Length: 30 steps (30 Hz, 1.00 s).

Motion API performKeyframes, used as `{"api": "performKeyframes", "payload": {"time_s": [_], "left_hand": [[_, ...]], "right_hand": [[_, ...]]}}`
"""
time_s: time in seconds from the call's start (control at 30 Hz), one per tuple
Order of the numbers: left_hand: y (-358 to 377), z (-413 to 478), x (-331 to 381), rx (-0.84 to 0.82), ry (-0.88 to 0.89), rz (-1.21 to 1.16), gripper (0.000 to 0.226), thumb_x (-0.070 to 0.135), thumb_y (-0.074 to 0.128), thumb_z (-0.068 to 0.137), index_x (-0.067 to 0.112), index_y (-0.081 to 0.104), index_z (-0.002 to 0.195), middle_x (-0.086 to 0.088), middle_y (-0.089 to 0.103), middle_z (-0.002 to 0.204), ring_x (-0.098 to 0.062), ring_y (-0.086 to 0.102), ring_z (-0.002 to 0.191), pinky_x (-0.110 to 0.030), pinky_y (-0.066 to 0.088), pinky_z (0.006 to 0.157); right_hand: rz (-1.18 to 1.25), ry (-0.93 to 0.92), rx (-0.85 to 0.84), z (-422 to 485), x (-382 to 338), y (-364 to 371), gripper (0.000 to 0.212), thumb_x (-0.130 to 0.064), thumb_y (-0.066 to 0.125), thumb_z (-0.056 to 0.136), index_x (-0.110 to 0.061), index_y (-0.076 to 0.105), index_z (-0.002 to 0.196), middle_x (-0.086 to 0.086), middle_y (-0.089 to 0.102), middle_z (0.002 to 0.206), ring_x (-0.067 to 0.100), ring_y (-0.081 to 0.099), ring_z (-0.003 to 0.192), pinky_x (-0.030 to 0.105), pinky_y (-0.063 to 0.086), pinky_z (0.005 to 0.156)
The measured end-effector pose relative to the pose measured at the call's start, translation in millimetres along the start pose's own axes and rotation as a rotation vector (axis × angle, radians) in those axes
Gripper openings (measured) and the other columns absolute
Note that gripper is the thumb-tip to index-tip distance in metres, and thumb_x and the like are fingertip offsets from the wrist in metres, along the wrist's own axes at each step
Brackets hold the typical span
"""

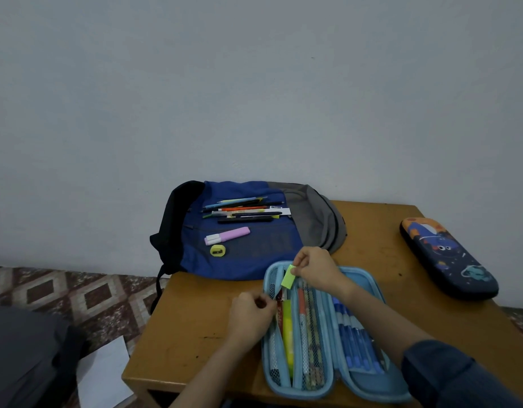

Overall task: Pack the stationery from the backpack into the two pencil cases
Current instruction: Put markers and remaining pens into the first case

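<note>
A light-blue pencil case (363,381) lies open at the table's near edge, with pens, pencils and a yellow highlighter in its mesh pockets. My right hand (319,269) pinches a green eraser (289,277) over the case's far left end. My left hand (251,316) pinches the edge of the left mesh pocket and holds it apart. A blue and grey backpack (254,260) lies flat behind; on it rest several pens (242,212), a pink highlighter (227,235) and a yellow sharpener (217,250). A dark-blue pencil case (448,257) lies shut at the right.
The small wooden table (195,334) stands against a plain wall. Patterned floor tiles show to the left, with a white sheet of paper (104,375) and a dark bag (24,357) on the floor at the lower left.
</note>
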<state>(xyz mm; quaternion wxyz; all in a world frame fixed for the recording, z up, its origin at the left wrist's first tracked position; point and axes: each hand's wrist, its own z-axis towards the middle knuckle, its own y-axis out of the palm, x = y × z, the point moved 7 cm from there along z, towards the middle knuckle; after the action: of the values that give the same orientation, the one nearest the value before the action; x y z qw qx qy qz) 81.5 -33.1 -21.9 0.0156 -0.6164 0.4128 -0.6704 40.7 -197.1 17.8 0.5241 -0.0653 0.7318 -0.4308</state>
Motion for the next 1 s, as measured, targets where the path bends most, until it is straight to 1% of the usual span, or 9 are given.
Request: {"api": "performKeyframes", "payload": {"time_s": [0.13,0.3,0.47,0.6,0.7,0.8,0.9,0.97,1.0], "left_hand": [[0,-1,-4,-0.002,-0.075,-0.100,0.029,0.017,0.056,0.089,0.021,0.056,0.060,0.007,0.056,0.061,-0.004,0.047,0.053,-0.015,0.037,0.048],[0,-1,-6,-0.022,-0.088,-0.120,0.026,0.019,0.055,0.090,0.022,0.059,0.065,0.008,0.059,0.068,-0.004,0.052,0.060,-0.015,0.039,0.052],[-1,-2,-4,-0.033,-0.084,-0.137,0.028,0.017,0.055,0.091,0.022,0.059,0.064,0.008,0.060,0.068,-0.002,0.052,0.059,-0.009,0.039,0.047],[-2,-2,-3,-0.037,-0.065,-0.129,0.029,0.016,0.055,0.091,0.022,0.058,0.064,0.008,0.059,0.067,-0.002,0.051,0.058,-0.007,0.036,0.045],[-1,-3,-1,-0.053,-0.053,-0.140,0.028,0.015,0.056,0.091,0.021,0.059,0.064,0.007,0.059,0.067,-0.002,0.051,0.059,-0.007,0.038,0.046],[1,-4,1,-0.052,-0.015,-0.112,0.027,0.015,0.056,0.090,0.022,0.059,0.064,0.007,0.059,0.067,-0.004,0.052,0.061,-0.011,0.040,0.052],[2,-6,5,-0.038,0.033,-0.029,0.019,0.020,0.061,0.087,0.027,0.058,0.069,0.010,0.061,0.072,-0.001,0.055,0.065,-0.016,0.047,0.061],[4,-9,10,-0.041,0.056,0.064,0.013,0.030,0.067,0.081,0.027,0.055,0.077,0.010,0.059,0.078,-0.003,0.054,0.072,-0.019,0.046,0.063],[5,-11,12,-0.041,0.065,0.142,0.019,0.037,0.068,0.078,0.028,0.053,0.084,0.010,0.056,0.085,-0.006,0.052,0.081,-0.019,0.045,0.068]], "right_hand": [[0.038,-0.011,-0.027,0,3,0,0.016,-0.008,0.069,0.082,-0.013,0.056,0.074,0.001,0.057,0.066,0.008,0.053,0.061,0.014,0.040,0.054],[0.093,-0.010,-0.055,-2,8,0,0.010,-0.007,0.068,0.083,-0.011,0.060,0.079,0.003,0.059,0.068,0.007,0.053,0.063,0.008,0.039,0.051],[0.083,-0.041,-0.059,-1,5,4,0.014,-0.007,0.068,0.083,-0.014,0.060,0.073,0.004,0.058,0.066,0.009,0.053,0.062,0.013,0.041,0.056],[-0.102,-0.092,-0.087,4,-4,15,0.021,-0.010,0.070,0.081,-0.020,0.058,0.066,-0.004,0.059,0.064,0.006,0.052,0.061,0.023,0.049,0.065],[-0.254,-0.145,-0.143,4,-8,21,0.006,-0.013,0.068,0.083,-0.012,0.074,0.085,0.001,0.071,0.086,0.006,0.056,0.072,0.025,0.050,0.072],[-0.294,-0.167,-0.149,1,-8,25,0.017,-0.017,0.070,0.082,-0.012,0.074,0.098,0.001,0.071,0.102,0.010,0.060,0.084,0.023,0.048,0.075],[-0.306,-0.152,-0.131,-2,-5,23,0.028,-0.022,0.073,0.080,-0.013,0.071,0.106,0.002,0.067,0.104,0.011,0.056,0.084,0.024,0.046,0.073],[-0.314,-0.144,-0.119,-3,-2,20,0.035,-0.023,0.074,0.079,-0.013,0.068,0.111,0.003,0.064,0.103,0.014,0.057,0.090,0.025,0.045,0.074],[-0.313,-0.142,-0.111,-4,0,19,0.036,-0.023,0.074,0.079,-0.012,0.067,0.112,0.004,0.064,0.107,0.016,0.058,0.095,0.025,0.046,0.077]]}}
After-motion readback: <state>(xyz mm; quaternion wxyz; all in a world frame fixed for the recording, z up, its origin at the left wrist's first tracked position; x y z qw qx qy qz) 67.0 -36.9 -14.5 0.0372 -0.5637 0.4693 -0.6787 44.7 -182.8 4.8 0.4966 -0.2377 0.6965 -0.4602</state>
